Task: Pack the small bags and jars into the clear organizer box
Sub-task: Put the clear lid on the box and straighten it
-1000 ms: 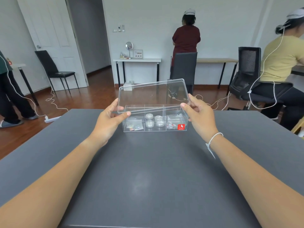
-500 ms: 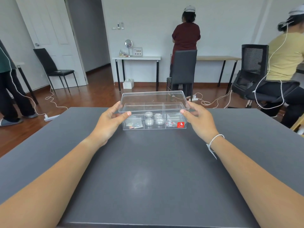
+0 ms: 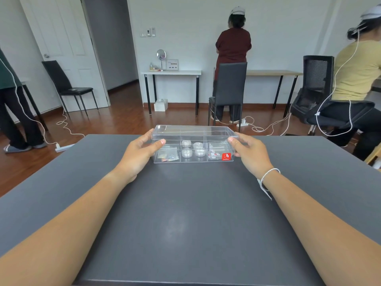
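Now the left hand (image 3: pixel 138 154) grips the left end of the clear organizer box (image 3: pixel 193 143) on the dark table (image 3: pixel 185 213), thumb on the front, fingers (image 3: pixel 146 135) curled behind. Inside, small bags (image 3: pixel 167 155) lie left, four jars (image 3: pixel 193 149) centre, more bags right. The right hand (image 3: pixel 252 155) clasps the right end likewise.

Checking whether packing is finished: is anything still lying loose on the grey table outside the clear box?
No: the grey table shows only the clear box, with jars and small bags inside.
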